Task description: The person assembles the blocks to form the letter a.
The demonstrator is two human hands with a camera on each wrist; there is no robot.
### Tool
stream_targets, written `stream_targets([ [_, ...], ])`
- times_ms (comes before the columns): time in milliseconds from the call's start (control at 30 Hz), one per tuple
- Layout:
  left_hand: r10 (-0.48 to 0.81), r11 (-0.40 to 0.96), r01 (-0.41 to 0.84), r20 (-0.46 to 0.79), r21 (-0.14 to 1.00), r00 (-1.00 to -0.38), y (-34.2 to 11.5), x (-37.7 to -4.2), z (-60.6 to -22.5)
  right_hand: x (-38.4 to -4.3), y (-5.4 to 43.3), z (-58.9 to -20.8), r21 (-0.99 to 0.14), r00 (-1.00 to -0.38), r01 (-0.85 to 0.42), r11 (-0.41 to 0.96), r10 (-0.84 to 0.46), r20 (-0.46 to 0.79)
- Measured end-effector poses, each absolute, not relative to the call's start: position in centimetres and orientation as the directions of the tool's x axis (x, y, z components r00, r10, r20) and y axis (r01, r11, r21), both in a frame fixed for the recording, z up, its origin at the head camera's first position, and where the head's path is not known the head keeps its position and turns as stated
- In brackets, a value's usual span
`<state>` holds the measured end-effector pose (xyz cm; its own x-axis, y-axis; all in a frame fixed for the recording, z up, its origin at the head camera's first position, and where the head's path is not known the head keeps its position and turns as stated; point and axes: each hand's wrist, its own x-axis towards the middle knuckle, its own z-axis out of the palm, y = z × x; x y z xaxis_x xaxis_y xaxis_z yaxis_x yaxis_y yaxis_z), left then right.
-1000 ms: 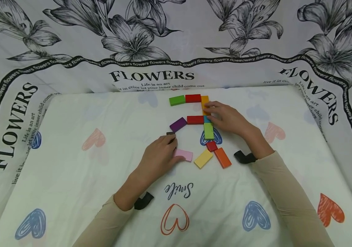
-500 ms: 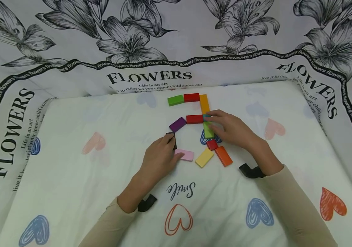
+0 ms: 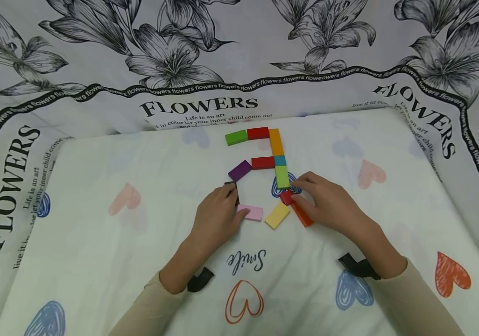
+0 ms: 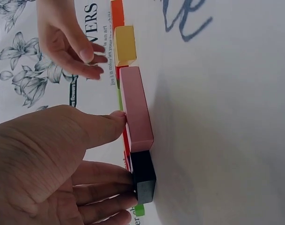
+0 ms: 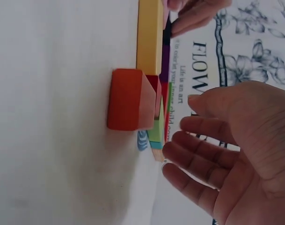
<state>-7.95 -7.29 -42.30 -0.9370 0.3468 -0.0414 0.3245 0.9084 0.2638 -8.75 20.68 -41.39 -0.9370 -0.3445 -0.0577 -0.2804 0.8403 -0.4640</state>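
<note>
Small coloured wooden blocks lie on the white cloth in a connected outline. My left hand (image 3: 217, 212) rests at the left side of it. Its thumb touches the pink block (image 4: 137, 110), and its fingers lie against the black block (image 4: 144, 178). My right hand (image 3: 332, 203) hovers over the right side, fingers relaxed and apart, holding nothing. It partly covers the orange block (image 3: 301, 214) and is close to the small red block (image 3: 286, 198). The yellow block (image 3: 278, 216) lies between the pink and orange ones. A light green block (image 3: 282, 177) stands just above the small red one.
Further up are a small blue block (image 3: 279, 160), a yellow-orange block (image 3: 276, 142), a red block (image 3: 258, 133) and a green block (image 3: 236, 137). Another red block (image 3: 263, 163) and a purple block (image 3: 240, 171) run toward the left hand. A flower-printed cloth (image 3: 180, 51) is behind.
My right hand has moved down along the right side, from the yellow-orange and blue blocks to the small red and orange ones. The left hand stays at the black and pink blocks.
</note>
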Motion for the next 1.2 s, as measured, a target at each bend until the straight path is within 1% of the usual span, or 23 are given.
stream_targets([
  [233, 0.353, 0.902, 0.333, -0.024, 0.276, -0.935, -7.2, -8.0, -42.4, -6.5, 21.0, -41.5, -0.368, -0.956, -0.249, 0.896, -0.287, -0.052],
  [367, 0.354, 0.901, 0.333, -0.026, 0.278, -0.935, -6.9, -7.9, -42.4, -5.4, 21.2, -41.7, -0.342, -0.965, -0.220, 0.914, -0.255, -0.058],
  [567, 0.399, 0.887, 0.370, -0.053, 0.276, -0.916, -6.2, -8.0, -42.5, -4.1, 21.6, -41.8, -0.310, -0.980, -0.152, 0.939, -0.183, -0.075],
  [767, 0.359, 0.908, 0.333, -0.065, 0.255, -0.931, -6.8, -7.9, -42.3, -3.7, 21.1, -42.1, -0.331, -0.980, -0.150, 0.932, -0.183, -0.073],
  [967, 0.359, 0.900, 0.332, -0.048, 0.281, -0.932, -7.6, -7.6, -42.1, -3.4, 21.3, -42.5, -0.338, -0.983, -0.142, 0.931, -0.172, -0.062],
  [1200, 0.358, 0.902, 0.336, -0.037, 0.271, -0.933, -7.8, -7.8, -42.2, -3.1, 21.7, -42.9, -0.379, -0.985, -0.146, 0.914, -0.172, -0.034],
])
